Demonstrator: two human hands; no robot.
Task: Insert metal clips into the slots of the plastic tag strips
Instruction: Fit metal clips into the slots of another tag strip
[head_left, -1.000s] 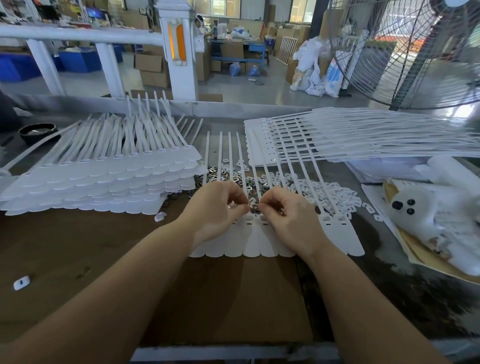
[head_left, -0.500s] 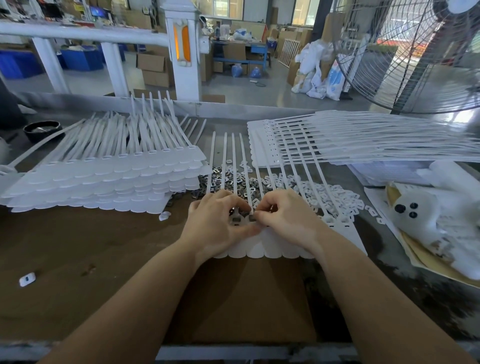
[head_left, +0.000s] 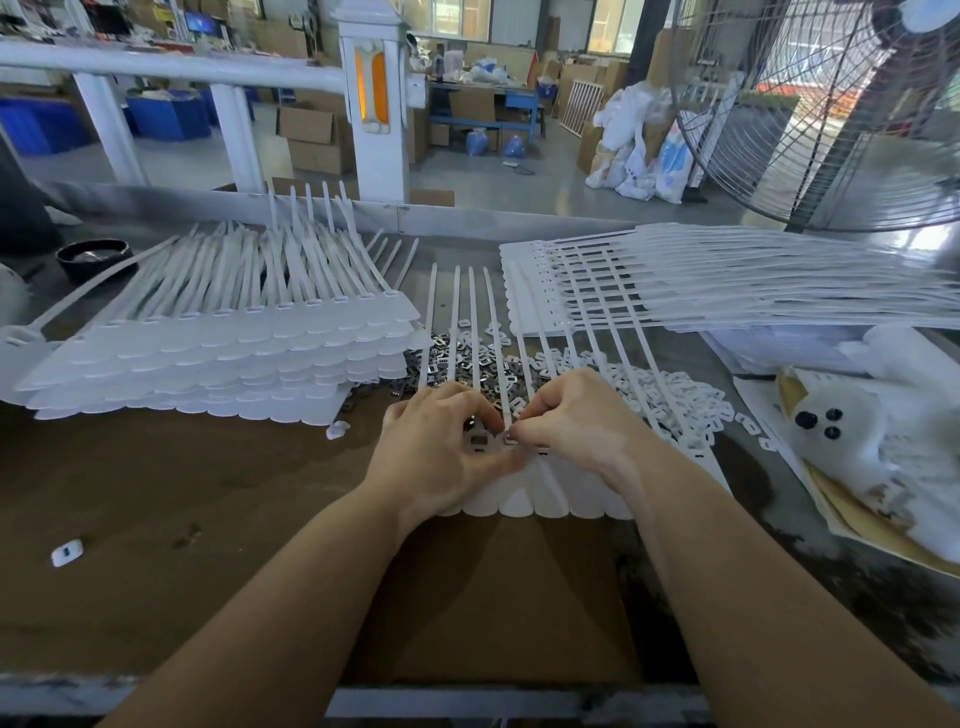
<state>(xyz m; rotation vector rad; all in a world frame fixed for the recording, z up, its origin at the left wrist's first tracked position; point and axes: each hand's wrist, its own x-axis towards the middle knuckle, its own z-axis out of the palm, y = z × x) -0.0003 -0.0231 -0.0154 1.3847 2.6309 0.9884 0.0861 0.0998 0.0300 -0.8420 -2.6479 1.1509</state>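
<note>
Down at the bench's middle, both hands crowd one tag strip (head_left: 524, 501): left hand (head_left: 441, 457) curled, thumb and fingers pinching a metal clip (head_left: 477, 441) at its slots, right hand (head_left: 576, 426) pinching the strip beside it, loose clips (head_left: 441, 364) heaped just behind

Daylight floods the hall from windows (head_left: 519, 21) behind the white post (head_left: 373, 104), leaving the floor beyond it pale and washed out. The bench (head_left: 156, 493) in front of the post sits dimmer, with soft, short shadows under the forearms. Right of the post, glare bleaches the fan (head_left: 831, 114) and the tabletop below it. Wide-angle distortion bows the rail and stretches the edges; far boxes look slightly soft, perhaps from motion.
</note>
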